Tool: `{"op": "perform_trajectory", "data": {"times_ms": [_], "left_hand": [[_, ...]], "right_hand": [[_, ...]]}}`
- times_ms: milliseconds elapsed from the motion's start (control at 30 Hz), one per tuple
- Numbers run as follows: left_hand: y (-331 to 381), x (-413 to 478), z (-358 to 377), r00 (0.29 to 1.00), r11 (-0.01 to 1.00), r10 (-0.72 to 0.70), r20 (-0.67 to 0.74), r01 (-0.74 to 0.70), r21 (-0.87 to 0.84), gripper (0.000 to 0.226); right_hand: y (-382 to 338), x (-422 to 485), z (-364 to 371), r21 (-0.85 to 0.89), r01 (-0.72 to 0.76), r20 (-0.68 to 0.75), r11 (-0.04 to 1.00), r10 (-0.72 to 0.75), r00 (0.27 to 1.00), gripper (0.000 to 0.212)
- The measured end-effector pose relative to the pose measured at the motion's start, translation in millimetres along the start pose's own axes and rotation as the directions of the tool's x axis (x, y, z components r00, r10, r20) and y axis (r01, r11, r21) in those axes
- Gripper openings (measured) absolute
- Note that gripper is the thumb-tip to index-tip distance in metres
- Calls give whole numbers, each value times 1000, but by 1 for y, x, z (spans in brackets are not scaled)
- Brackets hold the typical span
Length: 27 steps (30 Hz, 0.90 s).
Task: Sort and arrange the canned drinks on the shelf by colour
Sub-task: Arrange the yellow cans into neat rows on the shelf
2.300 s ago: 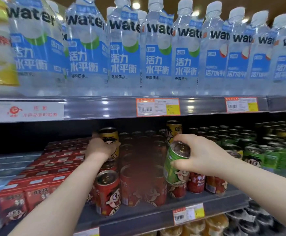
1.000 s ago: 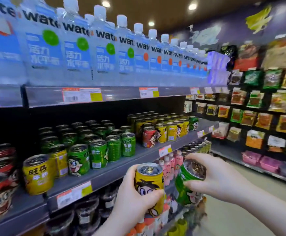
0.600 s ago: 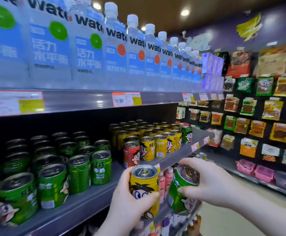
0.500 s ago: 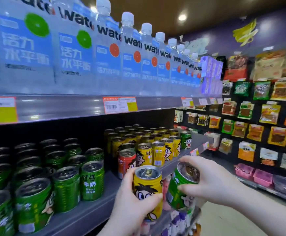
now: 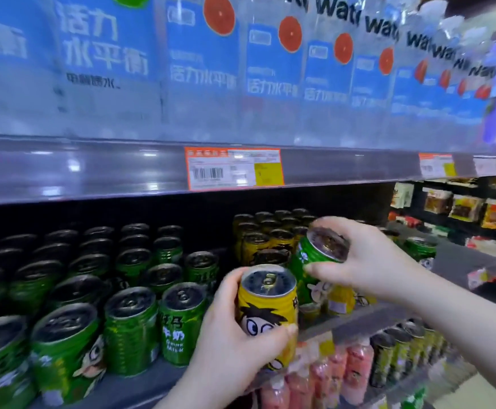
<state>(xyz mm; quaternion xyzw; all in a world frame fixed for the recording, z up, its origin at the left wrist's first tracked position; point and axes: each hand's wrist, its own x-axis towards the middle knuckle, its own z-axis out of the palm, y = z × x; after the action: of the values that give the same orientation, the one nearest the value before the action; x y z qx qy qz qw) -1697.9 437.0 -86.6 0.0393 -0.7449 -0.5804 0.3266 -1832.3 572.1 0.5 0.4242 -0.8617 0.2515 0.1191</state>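
left hand [image 5: 235,346]: wrapped round a yellow cartoon-face metal can [image 5: 266,308]
right hand [image 5: 367,261]: pinching a tilted green metal can [image 5: 314,261]
risk: cans are touching, so either probably slips or lands in the wrong colour row

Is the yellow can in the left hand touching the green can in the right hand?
Cannot tell. In the head view the yellow can overlaps the green can; no gap or contact shows.

A yellow can [image 5: 267,308] with a cartoon face is held upright before the shelf [image 5: 359,320]; a green can [image 5: 314,261] is held tilted beside it, near rows of green cans [image 5: 128,329].
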Motion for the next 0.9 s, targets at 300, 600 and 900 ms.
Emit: {"op": "perform_trajectory", "data": {"times_ms": [300, 600, 900], "left_hand": [[20, -22, -44, 831, 990, 58, -553, 23, 138, 69], [18, -51, -50, 719, 984, 14, -695, 113, 137, 74], [16, -43, -37, 764, 980, -25, -645, 147, 137, 76]], "right_hand": [[-40, 76, 44, 185, 352, 162, 917, -382, 910, 68], [-36, 102, 53, 199, 430, 378, 881, -473, 796, 52], [-31, 83, 96, 69, 548, 572, 833, -483, 662, 77]]}}
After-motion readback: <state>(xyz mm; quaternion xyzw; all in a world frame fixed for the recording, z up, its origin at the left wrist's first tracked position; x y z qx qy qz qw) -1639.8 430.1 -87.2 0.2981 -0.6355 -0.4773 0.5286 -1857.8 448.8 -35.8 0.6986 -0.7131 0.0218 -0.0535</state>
